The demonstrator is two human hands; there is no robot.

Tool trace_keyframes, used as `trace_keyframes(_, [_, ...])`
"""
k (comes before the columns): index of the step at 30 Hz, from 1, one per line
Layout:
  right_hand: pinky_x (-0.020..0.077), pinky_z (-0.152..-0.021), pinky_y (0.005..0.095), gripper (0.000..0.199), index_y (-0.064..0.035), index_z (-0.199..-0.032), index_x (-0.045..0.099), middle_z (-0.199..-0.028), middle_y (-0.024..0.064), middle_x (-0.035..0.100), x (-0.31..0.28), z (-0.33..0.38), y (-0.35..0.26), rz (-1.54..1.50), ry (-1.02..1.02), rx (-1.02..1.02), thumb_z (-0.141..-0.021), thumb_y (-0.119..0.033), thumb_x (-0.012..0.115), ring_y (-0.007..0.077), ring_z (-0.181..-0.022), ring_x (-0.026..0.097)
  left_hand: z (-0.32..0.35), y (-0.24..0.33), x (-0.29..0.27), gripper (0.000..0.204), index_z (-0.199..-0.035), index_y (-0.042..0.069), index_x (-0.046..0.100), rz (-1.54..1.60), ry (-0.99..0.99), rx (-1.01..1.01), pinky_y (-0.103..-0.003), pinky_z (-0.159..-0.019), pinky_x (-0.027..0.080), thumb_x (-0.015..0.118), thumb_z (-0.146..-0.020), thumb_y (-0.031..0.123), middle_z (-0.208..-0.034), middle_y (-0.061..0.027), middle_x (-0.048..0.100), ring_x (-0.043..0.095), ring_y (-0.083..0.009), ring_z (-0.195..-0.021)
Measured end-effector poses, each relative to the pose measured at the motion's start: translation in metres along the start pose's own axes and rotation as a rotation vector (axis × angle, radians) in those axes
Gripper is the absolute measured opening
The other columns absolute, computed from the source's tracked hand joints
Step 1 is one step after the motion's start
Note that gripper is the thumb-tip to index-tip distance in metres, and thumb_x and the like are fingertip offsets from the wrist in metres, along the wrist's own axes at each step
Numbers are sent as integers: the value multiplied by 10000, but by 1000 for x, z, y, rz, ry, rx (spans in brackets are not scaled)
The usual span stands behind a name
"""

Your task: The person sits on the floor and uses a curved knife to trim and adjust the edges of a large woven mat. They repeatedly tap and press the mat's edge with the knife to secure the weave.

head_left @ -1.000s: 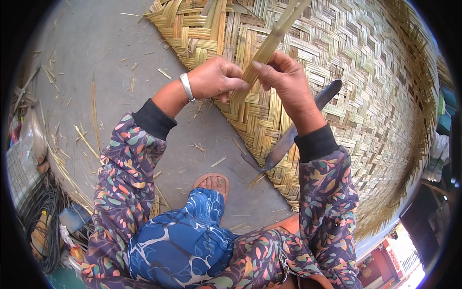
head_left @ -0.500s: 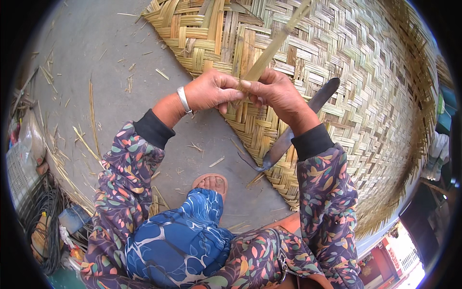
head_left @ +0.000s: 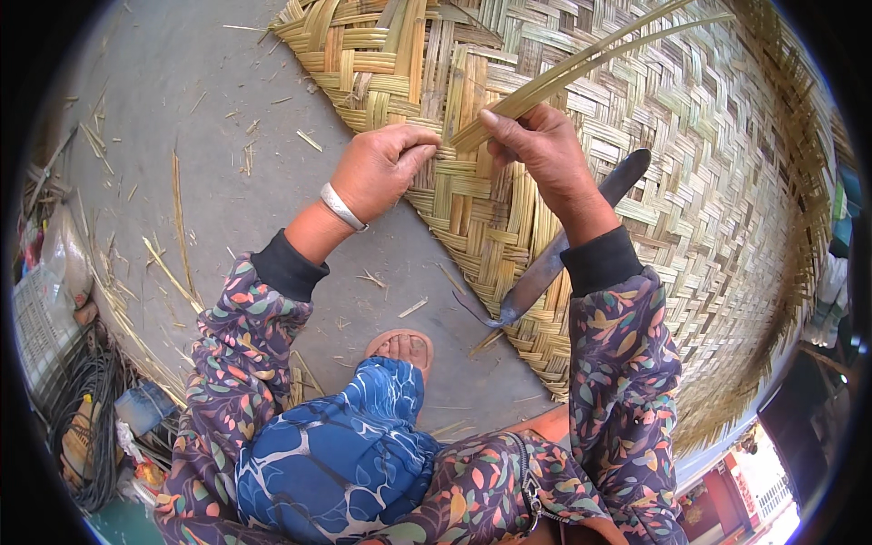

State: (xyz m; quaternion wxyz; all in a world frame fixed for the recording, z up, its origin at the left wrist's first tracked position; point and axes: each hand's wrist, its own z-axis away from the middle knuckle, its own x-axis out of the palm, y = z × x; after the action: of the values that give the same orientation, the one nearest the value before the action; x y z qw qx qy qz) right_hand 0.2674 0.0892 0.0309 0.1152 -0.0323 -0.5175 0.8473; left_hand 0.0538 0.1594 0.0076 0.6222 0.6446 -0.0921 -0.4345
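A large mat (head_left: 677, 236) woven from flat, split reed strips in pale green and straw yellow spreads before me. My right hand (head_left: 545, 154) is closed around a small bundle of long strips (head_left: 590, 65), thumb on top, and their far ends fan out over the weave. My left hand (head_left: 386, 168) is pinched closed at the mat's edge, beside the strips' near end; what its fingertips hold is hidden. Under my right wrist lies a long dark metal blade (head_left: 534, 277) on the mat, its middle covered by the wrist and cuff. A thin curved tail at its near end reaches past the edge.
The grey floor (head_left: 232, 173) is littered with reed scraps. At the left stand a light woven-plastic bag (head_left: 41, 313), a coil of black cable (head_left: 91, 409) and a blue container (head_left: 143, 409). My sandalled foot (head_left: 404, 350) is close to the mat's edge.
My hands have drawn apart. The right has moved slightly right and tilted the strips rightward, and they have spread into separate lengths. The left has shifted slightly left, its fingers now pinched.
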Motion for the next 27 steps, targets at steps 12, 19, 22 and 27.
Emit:
trace_keyframes(12, [469, -588, 230, 306, 8, -1000, 639, -778, 26, 645, 5, -14, 3, -47, 17, 8, -896, -269, 718, 92, -627, 590, 3, 1, 10, 106, -979, 114, 655, -340, 101, 230, -390, -655, 539, 615, -885, 142, -884, -76, 660, 654, -303, -764])
trace_keyframes(19, [478, -590, 221, 263, -2, -1016, 651, -783, 18, 648, 11, -21, 8, 79, -42, -52, -910, -238, 702, 85, -640, 590, 5, 9, 17, 63, -910, 94, 614, -376, 79, 138, -403, -645, 529, 582, -857, 102, -872, -77, 653, 649, -313, -754])
trace_keyframes(22, [498, -568, 266, 249, 32, -1007, 666, -738, 44, 655, 10, -28, 10, 111, -80, -55, -909, -197, 677, 99, -633, 602, 17, 10, 21, 78, -926, 80, 620, -375, 51, 164, -394, -659, 524, 585, -857, 86, -882, -88, 655, 650, -321, -773])
trace_keyframes(27, [507, -570, 273, 263, 28, -1035, 672, -749, 48, 668, 13, -31, 10, 299, -69, -169, -906, -200, 680, 91, -633, 609, 16, 4, 19, 172, -1055, 29, 647, -137, 155, 120, -332, -700, 517, 584, -897, 4, -905, -124, 655, 646, -263, -768])
